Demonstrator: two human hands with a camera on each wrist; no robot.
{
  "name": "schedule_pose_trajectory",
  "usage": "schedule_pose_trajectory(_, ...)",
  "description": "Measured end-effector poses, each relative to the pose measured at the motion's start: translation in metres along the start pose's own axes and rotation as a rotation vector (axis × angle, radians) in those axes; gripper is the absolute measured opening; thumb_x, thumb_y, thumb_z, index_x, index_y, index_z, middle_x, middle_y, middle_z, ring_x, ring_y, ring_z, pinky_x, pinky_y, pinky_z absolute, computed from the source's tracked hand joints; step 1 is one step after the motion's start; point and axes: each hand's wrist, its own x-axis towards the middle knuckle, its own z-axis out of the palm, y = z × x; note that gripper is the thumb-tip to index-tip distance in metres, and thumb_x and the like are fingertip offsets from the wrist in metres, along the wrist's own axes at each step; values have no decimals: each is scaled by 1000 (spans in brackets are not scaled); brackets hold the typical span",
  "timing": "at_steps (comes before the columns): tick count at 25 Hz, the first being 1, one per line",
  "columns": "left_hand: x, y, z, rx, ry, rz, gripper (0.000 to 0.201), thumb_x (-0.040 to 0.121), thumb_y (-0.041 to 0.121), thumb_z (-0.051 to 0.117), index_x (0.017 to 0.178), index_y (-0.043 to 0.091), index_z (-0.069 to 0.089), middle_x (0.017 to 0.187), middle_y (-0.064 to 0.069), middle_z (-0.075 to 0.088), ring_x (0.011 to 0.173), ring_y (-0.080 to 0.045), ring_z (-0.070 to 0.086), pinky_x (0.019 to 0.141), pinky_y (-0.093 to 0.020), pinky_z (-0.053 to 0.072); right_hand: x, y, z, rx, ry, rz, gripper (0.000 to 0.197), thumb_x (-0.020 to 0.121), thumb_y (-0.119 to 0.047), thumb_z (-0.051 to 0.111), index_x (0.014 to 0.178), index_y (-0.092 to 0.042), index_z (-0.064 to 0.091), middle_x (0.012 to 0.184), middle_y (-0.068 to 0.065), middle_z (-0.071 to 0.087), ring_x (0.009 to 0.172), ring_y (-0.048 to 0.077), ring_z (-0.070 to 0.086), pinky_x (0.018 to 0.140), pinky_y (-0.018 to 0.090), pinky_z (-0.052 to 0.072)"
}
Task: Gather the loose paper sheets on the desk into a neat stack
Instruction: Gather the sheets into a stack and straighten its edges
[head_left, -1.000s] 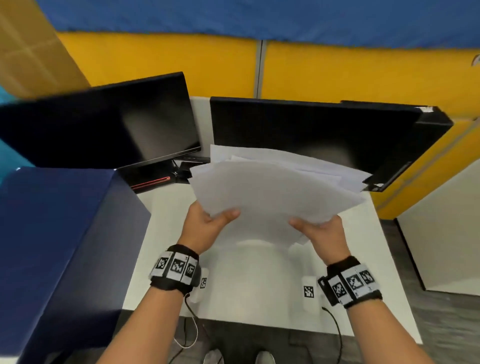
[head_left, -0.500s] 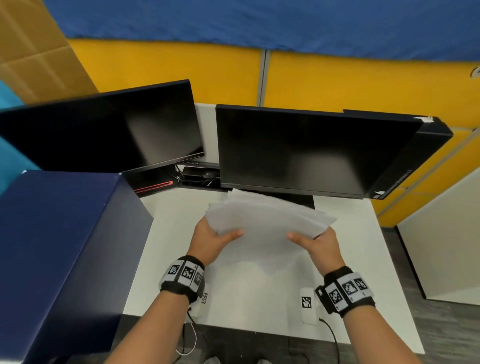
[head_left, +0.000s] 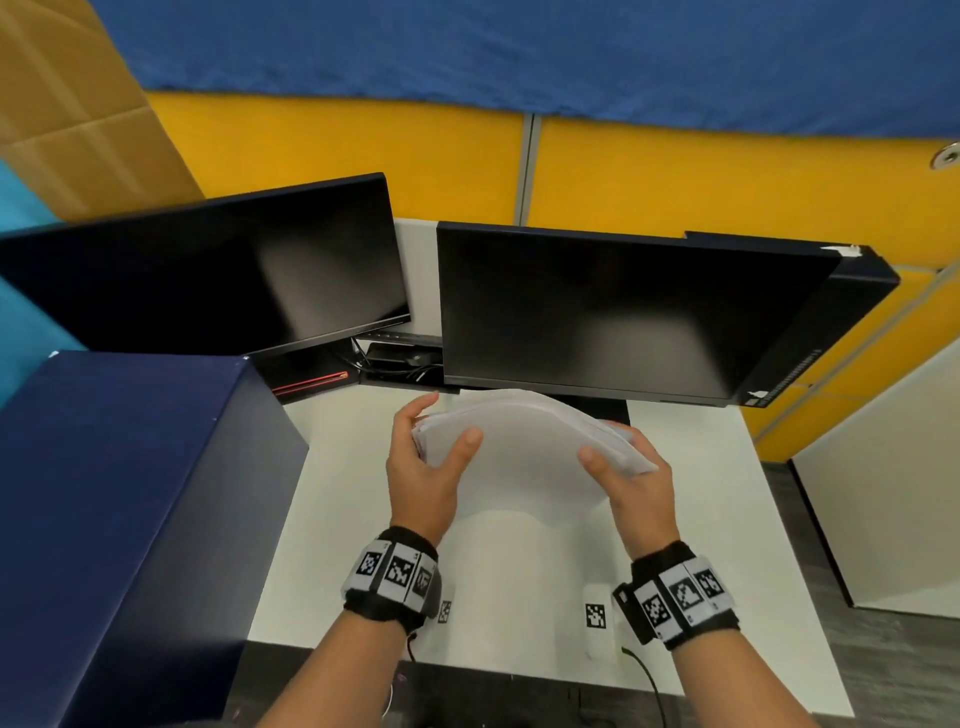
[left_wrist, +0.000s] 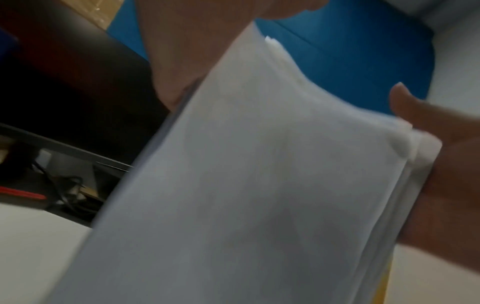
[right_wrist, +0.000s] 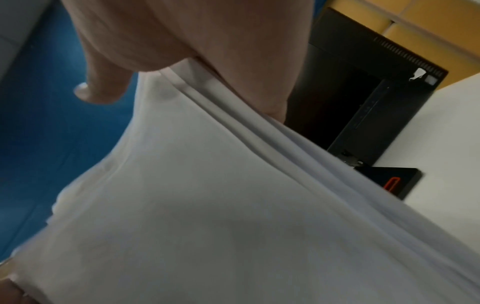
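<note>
White paper sheets (head_left: 524, 441), bowed sheaf (edges uneven), held just above the white table (head_left: 519, 561); left hand (head_left: 423, 470) and right hand (head_left: 631, 480) pinching opposite sides. Risk: loosened pinch lets sheets slide out.

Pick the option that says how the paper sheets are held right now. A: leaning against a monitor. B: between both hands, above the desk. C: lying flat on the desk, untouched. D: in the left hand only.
B: the left hand and right hand grip opposite edges of the paper sheets, lifted off the desk.
</note>
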Motion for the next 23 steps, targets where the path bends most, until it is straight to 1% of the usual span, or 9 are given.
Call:
schedule_pose_trajectory(3,4,29,19,-74,172,-35,47,79,38,78,117,17,59,98,5,64,77,8,63,62,-3,46,3,-11,10,48,58,-9,46,76,-47,67,98,-7,70,89,3,69,74,4,65,63,15,52)
schedule_pose_trajectory(6,13,43,31,-65,230,-160,36,80,40,79,105,22,61,92,14,60,83,-3,61,54,-7,45,9,-22,18,0,142,44,28,87,-33,67,76,-7,70,68,3,65,59,8,59,58,23,50)
schedule_pose_trajectory(8,21,40,32,-50,229,-170,29,84,37,75,105,23,61,93,16,58,93,-9,60,64,-14,44,14,-22,18,-13,146,39,24,89,-27,67,77,-8,71,69,1,65,62,9,60,60,26,49)
schedule_pose_trajectory(12,31,36,31,10,224,-129,30,79,44,78,94,20,66,85,9,63,84,-4,60,67,-16,41,21,-25,14,-56,122,6,25,89,-31,66,77,-10,72,71,-3,67,67,9,60,66,27,48)
schedule_pose_trajectory(15,40,32,32,35,242,-130,18,86,26,71,102,20,66,87,9,63,94,-16,64,67,-17,41,22,-24,10,-24,49,-68,32,77,-39,72,89,-10,73,80,-4,69,73,4,62,70,21,50)
schedule_pose_trajectory(17,43,30,28,28,202,-127,27,90,32,67,114,25,60,97,9,65,103,-17,63,74,-18,44,22,-14,0,6,-63,-76,52,61,-36,79,106,-13,69,95,-5,70,85,2,65,74,19,55)
schedule_pose_trajectory(19,47,16,15,9,78,-93,52,81,44,74,126,30,53,108,11,70,108,-13,64,87,-24,49,21,2,-9,19,-157,19,63,52,-22,88,111,-17,67,100,-6,73,91,5,69,72,20,57)
schedule_pose_trajectory(21,51,-13,-3,13,-142,-97,76,66,34,85,133,31,49,117,9,71,111,-12,67,92,-30,54,19,22,-10,-29,-159,115,55,57,-5,91,104,-25,69,94,-11,77,90,6,72,70,18,57)
schedule_pose_trajectory(23,50,-37,-13,120,-278,-199,71,57,20,94,120,29,64,111,5,75,105,-16,71,88,-34,58,17,36,1,-108,-97,176,43,67,-3,87,97,-29,70,86,-14,77,87,5,73,70,19,58)
